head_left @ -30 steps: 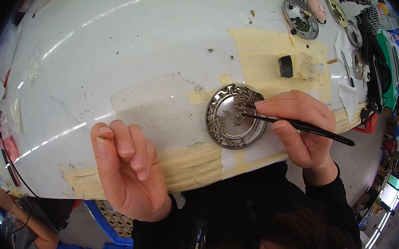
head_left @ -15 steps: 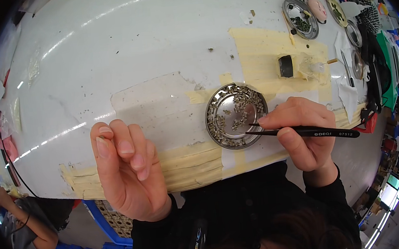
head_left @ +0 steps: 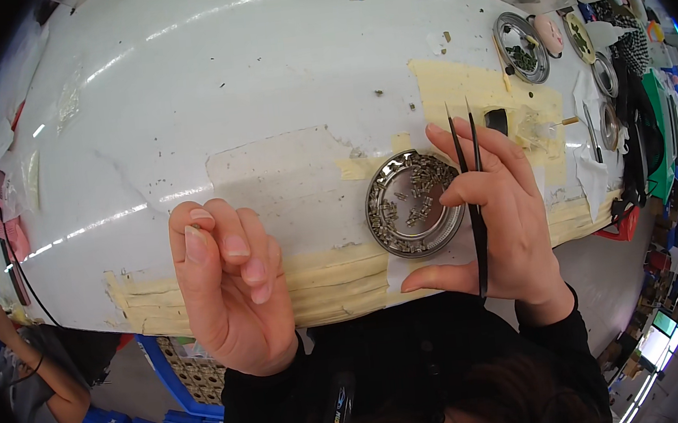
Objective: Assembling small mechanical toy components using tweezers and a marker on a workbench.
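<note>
My left hand (head_left: pixel 236 291) is raised over the front of the table. Its thumb and forefinger pinch together, with a tiny dark speck between them, too small to name. Black pointed tweezers (head_left: pixel 478 231) lie across the fingers of my right hand (head_left: pixel 511 219), tips upward and apart, thumb stretched away to the left. Just left of that hand stands a round metal dish (head_left: pixel 376 228) with many small silvery metal pieces (head_left: pixel 426 179) in it; the fingers overlap its right edge.
Yellowish tape (head_left: pixel 322 290) covers the table's front edge. A black block (head_left: pixel 496 121) sits behind my right hand. Metal dishes (head_left: pixel 540 74), a pink oval item (head_left: pixel 549 36) and another pair of tweezers (head_left: pixel 593 134) lie right. Another person's arm (head_left: pixel 40 371) shows far left.
The tweezers have swung from lying sideways over the dish to pointing away from me, and my right thumb has come off them. My left hand keeps its pinch.
</note>
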### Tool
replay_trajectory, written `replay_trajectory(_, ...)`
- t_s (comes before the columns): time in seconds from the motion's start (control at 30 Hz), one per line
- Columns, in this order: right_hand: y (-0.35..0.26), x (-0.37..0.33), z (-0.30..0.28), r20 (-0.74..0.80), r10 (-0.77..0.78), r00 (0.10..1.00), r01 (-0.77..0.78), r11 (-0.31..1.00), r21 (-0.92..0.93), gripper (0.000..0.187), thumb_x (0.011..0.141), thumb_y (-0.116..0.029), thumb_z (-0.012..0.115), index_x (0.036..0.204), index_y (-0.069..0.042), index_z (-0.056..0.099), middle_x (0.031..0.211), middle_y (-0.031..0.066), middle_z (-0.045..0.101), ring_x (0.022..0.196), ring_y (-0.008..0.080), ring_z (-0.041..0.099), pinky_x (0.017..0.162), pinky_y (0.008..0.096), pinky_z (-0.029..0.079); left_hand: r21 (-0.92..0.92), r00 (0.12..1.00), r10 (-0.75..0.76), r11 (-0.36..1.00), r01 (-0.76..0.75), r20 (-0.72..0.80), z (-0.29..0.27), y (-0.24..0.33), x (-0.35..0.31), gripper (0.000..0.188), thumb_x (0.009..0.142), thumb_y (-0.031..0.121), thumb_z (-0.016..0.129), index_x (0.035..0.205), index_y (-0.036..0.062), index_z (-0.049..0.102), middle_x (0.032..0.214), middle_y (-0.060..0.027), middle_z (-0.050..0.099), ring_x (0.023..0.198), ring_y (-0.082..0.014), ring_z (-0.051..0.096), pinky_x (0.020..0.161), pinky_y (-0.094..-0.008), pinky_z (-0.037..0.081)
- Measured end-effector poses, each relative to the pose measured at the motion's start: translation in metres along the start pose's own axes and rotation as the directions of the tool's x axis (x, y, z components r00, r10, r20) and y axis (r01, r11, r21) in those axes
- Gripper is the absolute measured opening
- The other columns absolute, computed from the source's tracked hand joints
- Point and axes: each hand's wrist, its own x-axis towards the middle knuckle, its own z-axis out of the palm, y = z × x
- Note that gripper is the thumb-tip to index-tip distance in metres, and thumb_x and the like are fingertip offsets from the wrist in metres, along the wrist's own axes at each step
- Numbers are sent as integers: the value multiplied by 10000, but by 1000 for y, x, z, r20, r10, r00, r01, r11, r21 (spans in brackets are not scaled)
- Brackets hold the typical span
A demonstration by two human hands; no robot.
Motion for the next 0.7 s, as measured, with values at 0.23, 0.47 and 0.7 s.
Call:
replay_trajectory(0.23,-2,-2,6,-7,24,1000,-24,1000,18,543,527,-256,827,862,-63,445,1107,241,532,1048,369,487,873,416,389,-3,1000,16,1000,-16,-10,2,0,0,137,927,134,399,970,33,481,747,-38,483,584,-81,407,448,-174,331)
replay_trajectory(0.47,-6,-21,-36,-161,134,978,-138,990,-14,646,519,-402,822,877,-55,412,1099,286,510,1042,339,506,875,410,408,-18,999,32,999,-32,-10,0,1,0,145,930,136,397,968,24,480,746,-35,480,593,-82,406,462,-176,336)
replay_trajectory(0.7,-4,-34,-58,-223,122,967,-136,990,-47,687,555,-453,796,906,-45,369,1125,326,474,1066,336,486,897,410,393,-82,999,40,996,-41,-11,-1,2,1,131,928,125,409,960,24,485,747,-37,481,602,-89,408,481,-180,355)
